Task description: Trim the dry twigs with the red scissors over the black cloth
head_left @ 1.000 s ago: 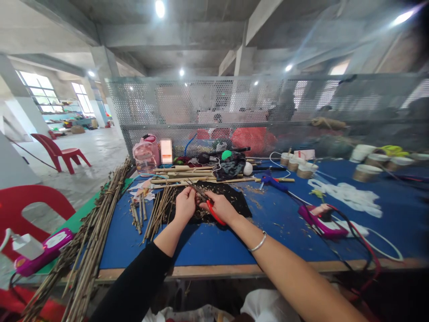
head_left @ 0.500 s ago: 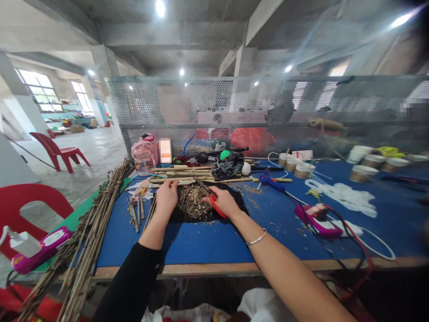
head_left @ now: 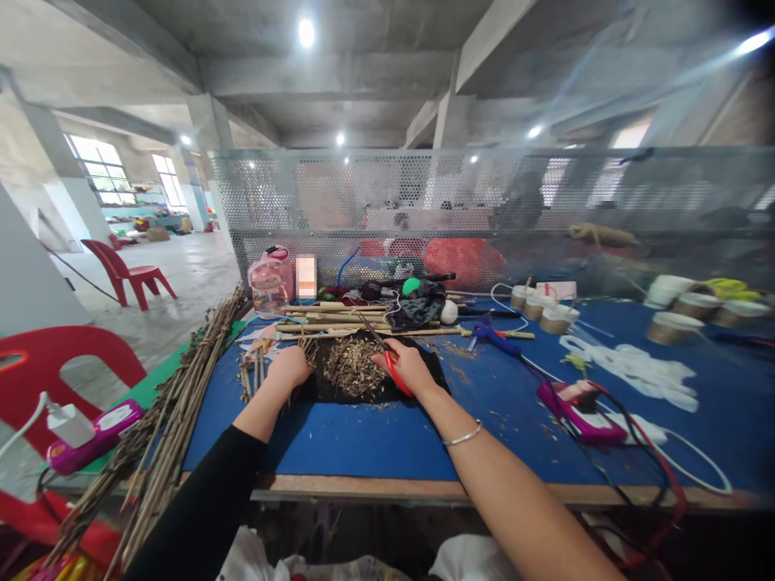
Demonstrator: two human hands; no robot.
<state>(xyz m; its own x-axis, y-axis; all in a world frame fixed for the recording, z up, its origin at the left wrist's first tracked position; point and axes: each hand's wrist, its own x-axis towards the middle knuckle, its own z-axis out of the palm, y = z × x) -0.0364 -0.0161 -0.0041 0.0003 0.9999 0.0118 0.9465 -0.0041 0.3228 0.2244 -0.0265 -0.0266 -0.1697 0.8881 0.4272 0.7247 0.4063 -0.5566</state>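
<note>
My right hand grips red-handled scissors, whose blades point up and left over a heap of chopped stalk bits. The heap rests on a black cloth. Left of it, my left hand is closed on some thin dry twigs, whose ends stick out past the fingers near the cloth's left edge. Several short cut sticks lie just beyond and to the left of that hand.
Long dry stalks lie bundled along the table's left side. Bamboo sticks lie behind the heap. A blue glue gun, a purple power strip with cables and several paper-like cups are on the right. A perforated metal screen stands behind.
My left hand has drawn down and a little left, away from the scissors, and its fingers have turned inward around the twigs. The right hand keeps the scissors over the heap. The view has shifted slightly.
</note>
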